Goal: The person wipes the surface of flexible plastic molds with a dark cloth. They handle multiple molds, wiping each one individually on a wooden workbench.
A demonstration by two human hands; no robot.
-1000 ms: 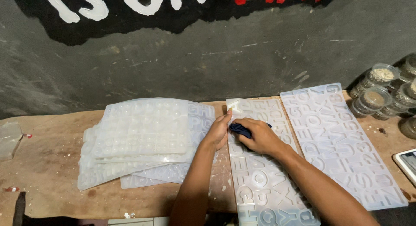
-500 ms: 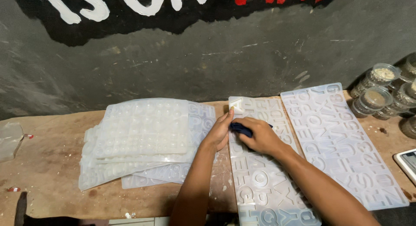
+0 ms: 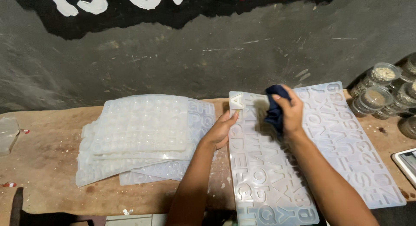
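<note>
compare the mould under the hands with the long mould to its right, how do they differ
The left hand steadies the near mould and the right hand holds a dark cloth over it; the right mould lies untouched. The near mould shows only letter shapes; the right mould also has digits. The near mould runs off the table edge. Both are translucent, whitish, flat and long.

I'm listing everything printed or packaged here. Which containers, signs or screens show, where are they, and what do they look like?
Painted wall lettering: top of the dark wall, white and red on black.
Clear lidded jars: clustered at the table's right end, round, pale grainy contents.
Flat device: right edge, white-rimmed rectangle, possibly a screen.
</note>
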